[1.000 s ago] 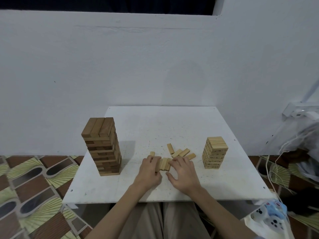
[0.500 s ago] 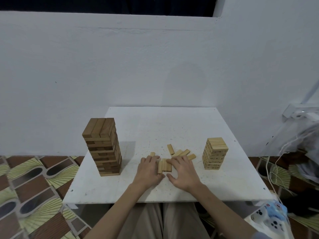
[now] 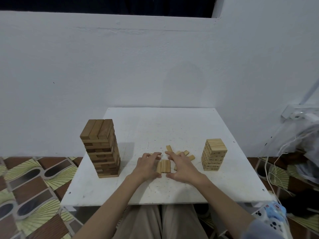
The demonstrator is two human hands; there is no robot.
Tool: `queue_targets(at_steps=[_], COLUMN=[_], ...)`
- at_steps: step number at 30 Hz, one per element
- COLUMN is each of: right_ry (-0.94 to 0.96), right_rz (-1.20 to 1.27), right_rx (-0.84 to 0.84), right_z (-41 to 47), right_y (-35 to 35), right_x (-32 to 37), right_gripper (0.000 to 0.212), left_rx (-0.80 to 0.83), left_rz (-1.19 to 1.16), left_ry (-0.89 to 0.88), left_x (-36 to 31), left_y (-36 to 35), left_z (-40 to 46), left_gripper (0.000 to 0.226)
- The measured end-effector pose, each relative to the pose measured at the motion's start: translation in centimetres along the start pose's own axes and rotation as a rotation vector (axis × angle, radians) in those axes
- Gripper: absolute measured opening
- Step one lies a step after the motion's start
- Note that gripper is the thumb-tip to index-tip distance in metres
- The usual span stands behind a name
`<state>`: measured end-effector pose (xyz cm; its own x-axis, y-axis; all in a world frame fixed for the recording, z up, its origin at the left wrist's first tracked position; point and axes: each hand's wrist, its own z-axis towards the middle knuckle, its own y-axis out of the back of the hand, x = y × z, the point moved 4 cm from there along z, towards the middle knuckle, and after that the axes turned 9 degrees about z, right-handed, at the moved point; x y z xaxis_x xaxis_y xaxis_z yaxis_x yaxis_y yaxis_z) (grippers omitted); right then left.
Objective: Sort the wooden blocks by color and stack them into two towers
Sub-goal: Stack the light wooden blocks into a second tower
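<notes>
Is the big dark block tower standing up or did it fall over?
Standing up. The dark tower rises straight from the white table, its layers all stacked, top row level.

Two towers up, two hands in, and a scatter of loose pale blocks between them.

One dark brown tower (image 3: 101,149) stood on the white table (image 3: 172,128), three blocks across its top layer, and one shorter light tower (image 3: 214,154) stood well apart from it. Three pale blocks (image 3: 164,166) lay side by side in a neat row between the left hand (image 3: 146,165) and the right hand (image 3: 183,167). At least four more loose pale blocks (image 3: 185,153) lay behind the right hand, partly hidden, so their exact count couldn't be told.
</notes>
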<state>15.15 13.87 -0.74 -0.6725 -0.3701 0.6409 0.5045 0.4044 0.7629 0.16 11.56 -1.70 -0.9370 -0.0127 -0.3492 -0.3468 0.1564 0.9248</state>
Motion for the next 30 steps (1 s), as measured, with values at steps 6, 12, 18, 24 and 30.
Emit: queue_targets(at_steps=[6,12,18,24,30], right_ry=[-0.019,-0.015,-0.033,-0.034,-0.034], right_rz=[0.022,0.046,0.047,0.038,0.047], right_rx=[0.002,0.007,0.016,0.016,0.016], right_z=[0.16,0.37,0.67,0.95,1.00], right_y=[-0.11,-0.25,-0.11,0.06,0.08], right_x=[-0.12,-0.27,-0.63,-0.79,-0.96], right_gripper=[0.086,0.087,0.088,0.087,0.088], left_rx=[-0.011,-0.033,-0.029,-0.042,-0.043], left_rz=[-0.022,-0.049,-0.064,-0.070,-0.067], left_ry=[-0.009,-0.005,-0.005,-0.005,-0.012], left_x=[0.01,0.11,0.17,0.30,0.16], left_y=[-0.18,-0.29,-0.34,-0.24,-0.18], left_z=[0.13,0.16,0.30,0.44,0.55], left_gripper=[0.081,0.083,0.081,0.081,0.082])
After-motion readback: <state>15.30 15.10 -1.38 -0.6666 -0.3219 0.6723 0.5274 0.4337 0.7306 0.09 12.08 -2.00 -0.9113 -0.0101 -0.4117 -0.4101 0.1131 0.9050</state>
